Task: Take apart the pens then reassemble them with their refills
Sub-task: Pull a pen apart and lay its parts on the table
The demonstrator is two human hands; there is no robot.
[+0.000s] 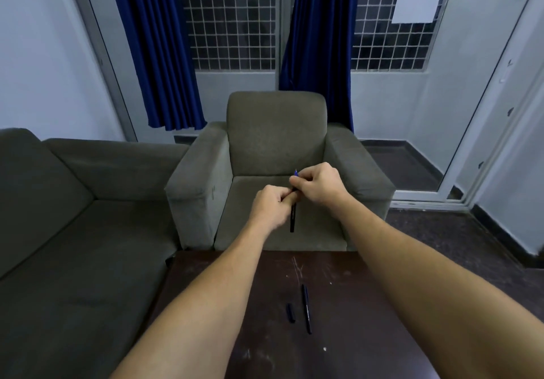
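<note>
I hold a dark pen (292,219) upright in the air, above the far edge of the table. My left hand (272,206) grips its barrel, whose lower end hangs below the fist. My right hand (316,185) is closed on the pen's upper end, where a blue tip (295,172) pokes out above the fingers. On the dark wooden table (368,319) lie a second whole dark pen (306,309) and, just left of it, a short dark cap (290,313).
A grey armchair (276,131) stands straight ahead beyond the table, and a grey sofa (73,216) is on the left. Blue curtains (156,45) hang by a barred window. A glass door (482,131) is at the right.
</note>
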